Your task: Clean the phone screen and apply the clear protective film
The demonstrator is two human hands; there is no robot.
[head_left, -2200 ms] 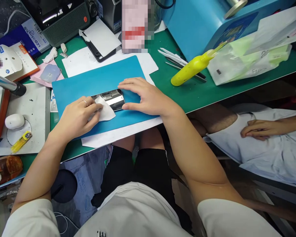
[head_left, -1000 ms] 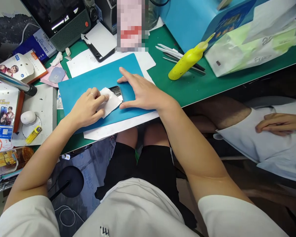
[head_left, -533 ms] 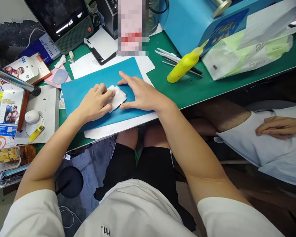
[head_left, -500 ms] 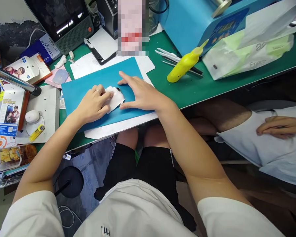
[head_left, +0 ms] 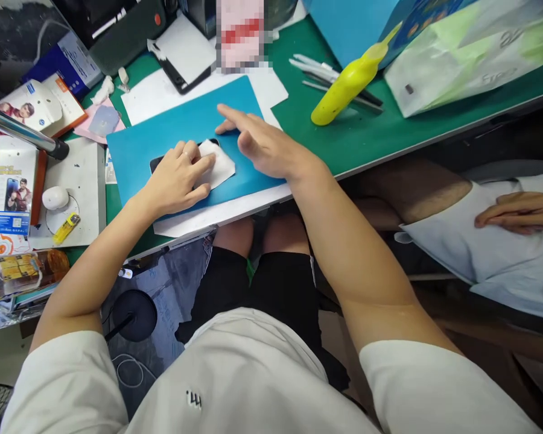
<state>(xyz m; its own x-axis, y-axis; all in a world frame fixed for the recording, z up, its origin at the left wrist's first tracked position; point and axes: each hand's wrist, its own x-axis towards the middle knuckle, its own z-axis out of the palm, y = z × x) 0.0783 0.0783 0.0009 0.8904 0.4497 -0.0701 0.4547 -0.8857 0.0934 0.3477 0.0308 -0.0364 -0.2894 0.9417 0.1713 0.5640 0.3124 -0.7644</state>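
Observation:
A white wipe (head_left: 222, 166) lies bunched under the fingers of my left hand (head_left: 175, 179), which presses it down on a dark flat device that looks like a phone (head_left: 156, 163). Only the left corner and a bit of the upper right edge of the phone show; my hand and the wipe hide the rest. The phone rests on a blue mat (head_left: 140, 138). To the right, my right hand (head_left: 266, 144) hovers over the mat with fingers stretched out and thumb apart, holding nothing.
Right of the mat, a yellow squeeze bottle (head_left: 344, 90) lies by several thin tools (head_left: 314, 67). A plastic bag (head_left: 457, 78) and a blue machine (head_left: 350, 27) stand beyond. Boxes (head_left: 15, 187) and a yellow lighter (head_left: 66, 228) are at left. Another person's hand (head_left: 520, 212) rests at right.
My right hand has drawn back from the phone's right end, its thumb lifting. My left hand's wipe now reaches past the phone's edge, and the phone's left corner shows. The view has tilted down.

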